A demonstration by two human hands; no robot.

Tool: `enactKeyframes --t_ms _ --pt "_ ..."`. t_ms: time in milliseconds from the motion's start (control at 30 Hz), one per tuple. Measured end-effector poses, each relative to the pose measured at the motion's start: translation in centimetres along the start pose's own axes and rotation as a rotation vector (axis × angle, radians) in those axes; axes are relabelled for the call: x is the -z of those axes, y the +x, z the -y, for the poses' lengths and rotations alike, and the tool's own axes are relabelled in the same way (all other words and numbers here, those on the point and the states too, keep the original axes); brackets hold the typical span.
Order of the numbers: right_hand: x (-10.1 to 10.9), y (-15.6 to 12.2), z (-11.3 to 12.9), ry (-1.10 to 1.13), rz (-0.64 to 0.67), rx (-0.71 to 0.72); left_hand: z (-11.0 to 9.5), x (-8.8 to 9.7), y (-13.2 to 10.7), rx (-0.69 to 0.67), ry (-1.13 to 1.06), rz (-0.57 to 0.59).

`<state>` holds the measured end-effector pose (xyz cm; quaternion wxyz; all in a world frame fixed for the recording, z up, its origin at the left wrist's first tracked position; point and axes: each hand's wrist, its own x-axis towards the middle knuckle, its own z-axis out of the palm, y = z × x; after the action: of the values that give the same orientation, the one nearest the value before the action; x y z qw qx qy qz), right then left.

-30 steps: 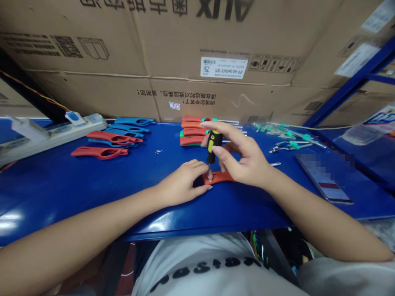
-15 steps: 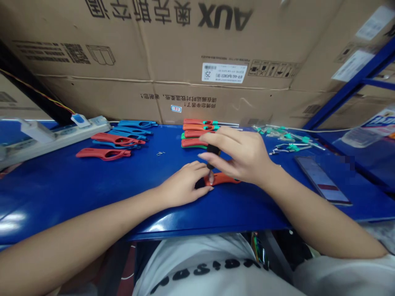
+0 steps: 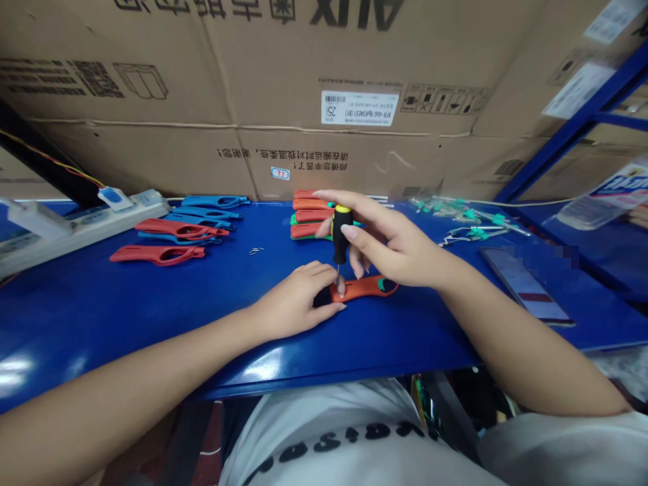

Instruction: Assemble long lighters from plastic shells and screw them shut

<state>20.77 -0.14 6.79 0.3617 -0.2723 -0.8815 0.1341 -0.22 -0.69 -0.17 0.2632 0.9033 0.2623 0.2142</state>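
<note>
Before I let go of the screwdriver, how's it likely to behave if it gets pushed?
The screwdriver would probably tip, since its thick handle stands nearly upright over a thin shaft. Lying on the shiny table, it might roll, as the handle looks rounded. It should stay stiff: the shaft looks straight.

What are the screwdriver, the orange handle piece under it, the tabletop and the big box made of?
Screwdriver: black-and-yellow grip, probably plastic or rubber; thin grey shaft, likely metal.
Orange handle piece: smooth, evenly coloured, likely moulded plastic.
Tabletop: glossy blue with glare; painted metal or laminate, can't tell.
Box: matte brown, creased and printed, so cardboard.
</note>
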Motion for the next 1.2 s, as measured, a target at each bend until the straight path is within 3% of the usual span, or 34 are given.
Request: enactKeyframes --t_ms 200,400,533,733,900,1067,1200 --pt "0.2 0.0 -0.8 -0.225 -0.162 0.038 0.2 0.0 0.0 0.002 -0.006 0.008" --pt "0.1 0.0 -0.4 -0.035 -0.126 -0.007 0.1 0.1 0.1 -0.010 -0.013 0.014" --pt "0.0 0.0 -0.1 -0.248 -0.258 0.086 0.1 0.2 0.1 -0.016 -0.003 0.017" --pt "-0.4 0.0 0.2 -0.072 -0.113 0.059 0.1 0.2 0.1 -0.030 -0.010 0.003" --pt "-0.3 0.0 0.2 -0.228 -0.230 0.155 0.1 0.2 0.1 -0.030 0.022 0.002" --pt "-0.1 0.1 0.4 -0.118 -0.106 0.069 0.1 0.2 0.1 -0.028 -0.004 0.010" --pt "-0.1 0.1 0.2 -0.085 -0.164 0.075 0.2 0.2 0.0 -0.026 0.000 0.006"
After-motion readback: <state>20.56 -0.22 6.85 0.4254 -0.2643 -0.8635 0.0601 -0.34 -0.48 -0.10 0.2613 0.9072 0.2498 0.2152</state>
